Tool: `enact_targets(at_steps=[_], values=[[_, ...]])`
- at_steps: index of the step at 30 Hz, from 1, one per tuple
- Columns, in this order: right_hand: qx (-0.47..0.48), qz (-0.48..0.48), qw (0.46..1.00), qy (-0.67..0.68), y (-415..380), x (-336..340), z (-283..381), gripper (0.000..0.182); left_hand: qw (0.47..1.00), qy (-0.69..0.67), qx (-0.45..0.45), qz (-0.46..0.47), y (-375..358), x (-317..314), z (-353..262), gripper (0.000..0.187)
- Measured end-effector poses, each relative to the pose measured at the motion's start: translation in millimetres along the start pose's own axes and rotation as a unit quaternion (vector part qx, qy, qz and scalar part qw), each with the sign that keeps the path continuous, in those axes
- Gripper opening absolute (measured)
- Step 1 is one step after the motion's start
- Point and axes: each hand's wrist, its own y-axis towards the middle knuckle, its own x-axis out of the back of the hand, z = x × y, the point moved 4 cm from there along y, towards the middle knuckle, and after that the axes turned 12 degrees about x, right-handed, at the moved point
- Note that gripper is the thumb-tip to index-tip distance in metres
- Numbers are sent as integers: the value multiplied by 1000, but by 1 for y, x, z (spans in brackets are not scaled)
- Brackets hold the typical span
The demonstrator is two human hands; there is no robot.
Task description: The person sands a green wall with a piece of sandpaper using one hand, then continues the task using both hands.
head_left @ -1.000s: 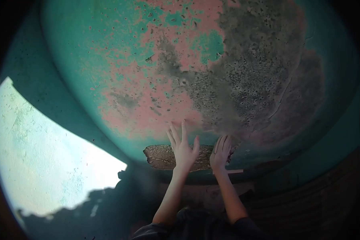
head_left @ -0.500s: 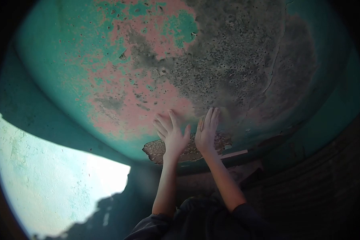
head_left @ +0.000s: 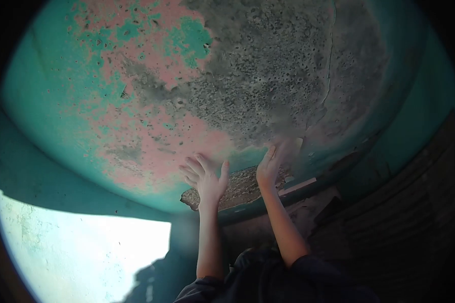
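Observation:
My left hand (head_left: pixel 206 181) lies with fingers spread on the pink patch (head_left: pixel 156 136) of the wall, just above its lower edge. To its right, my right hand (head_left: pixel 270 166) is up against the grey patch (head_left: pixel 268 70), thumb upright and the other fingers smeared by motion. A small pale edge (head_left: pixel 300 144) shows beside those blurred fingers; I cannot tell whether the hand holds it. Whitish dust coats both hands. Between and below them is a broken-out hollow (head_left: pixel 242 189) with rough brown material exposed.
Turquoise paint (head_left: pixel 45 96) surrounds the worn patches. A crack (head_left: pixel 330 60) runs down the grey area at right. A pale strip (head_left: pixel 297 187) lies along the lower edge. Bright sunlight falls on a wall (head_left: pixel 81 242) at lower left; dark ridged material (head_left: pixel 399 227) is at lower right.
My right hand has moved right, away from the left, and its fingers have turned and blurred. My left hand stays spread on the wall, slightly lower left. The view has shifted.

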Motion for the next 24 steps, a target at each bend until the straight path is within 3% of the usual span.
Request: enact_targets(at_steps=[5,9,12,15,17,21,23,24], values=[[104,54,993,1,-64,-40,10,69,1000,-4,29,3,6,-6,-2,102],[26,32,999,-2,-18,-10,-10,70,999,3,38,-17,8,-10,2,99],[-2,-39,999,34,-5,-8,-4,70,998,14,54,-8,9,-11,0,99],[7,17,998,54,-48,-35,16,70,998,14,69,-2,9,-10,-5,98],[63,80,995,10,-56,-44,20,70,998,4,65,-3,7,-8,-5,98],[52,47,997,15,6,-7,1,70,998,-14,57,-12,11,-14,-4,98],[12,-52,997,53,36,12,-4,70,998,-34,42,-25,15,-20,1,99],[14,-45,998,53,31,8,-2,70,997,-53,24,-41,16,-21,1,100]])
